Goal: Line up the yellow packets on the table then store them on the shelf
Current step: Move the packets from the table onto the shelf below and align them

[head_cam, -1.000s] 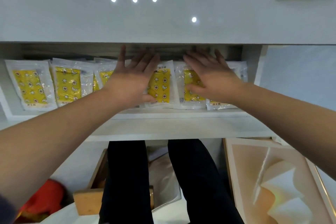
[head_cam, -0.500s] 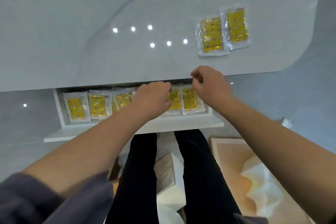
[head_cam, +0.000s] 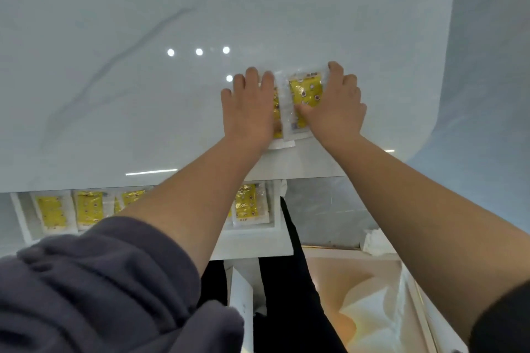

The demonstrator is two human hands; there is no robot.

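Observation:
Two yellow packets lie side by side on the white marble table (head_cam: 143, 80). My left hand (head_cam: 249, 106) lies flat over the left packet (head_cam: 276, 114), of which only a thin strip shows; its thumb is hidden. My right hand (head_cam: 335, 103) grips the right packet (head_cam: 305, 92), thumb on its face and fingers curled over its right edge. Below the table edge, the white shelf (head_cam: 252, 243) holds several more yellow packets (head_cam: 53, 210) in a row, one (head_cam: 249, 203) at the right end. My left forearm covers the middle ones.
The table's right side curves away to the floor (head_cam: 487, 94). Below, my legs stand between a white box (head_cam: 241, 295) and an open beige box (head_cam: 358, 289) with white paper in it.
Both hands have left the shelf and come up onto the table, onto the two packets. The view has lifted from the shelf to the tabletop.

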